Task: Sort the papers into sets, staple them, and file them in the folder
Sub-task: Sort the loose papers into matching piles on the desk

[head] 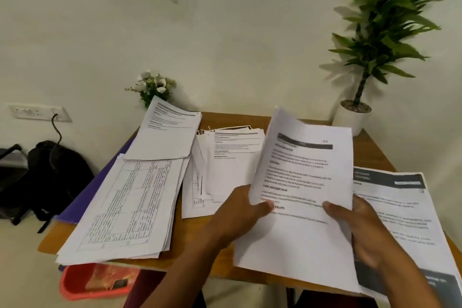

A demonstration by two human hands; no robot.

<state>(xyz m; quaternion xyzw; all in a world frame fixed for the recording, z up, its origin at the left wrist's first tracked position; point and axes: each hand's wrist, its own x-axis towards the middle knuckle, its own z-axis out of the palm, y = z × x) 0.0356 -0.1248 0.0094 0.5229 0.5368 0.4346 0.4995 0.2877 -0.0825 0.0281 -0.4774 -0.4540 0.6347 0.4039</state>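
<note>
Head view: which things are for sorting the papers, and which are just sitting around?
For the job: sheets held by the left hand and right hand; left pile, middle pile, right pile; purple folder under the left pile.
Just sitting around: potted plant, white flowers, black backpack, red basket.

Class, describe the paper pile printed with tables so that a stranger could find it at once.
Start at the wooden desk. Go to its front left corner, by the red tray. The pile there lies flat, and a ruled grid covers its top sheet, not paragraphs like the neighbours.
</note>
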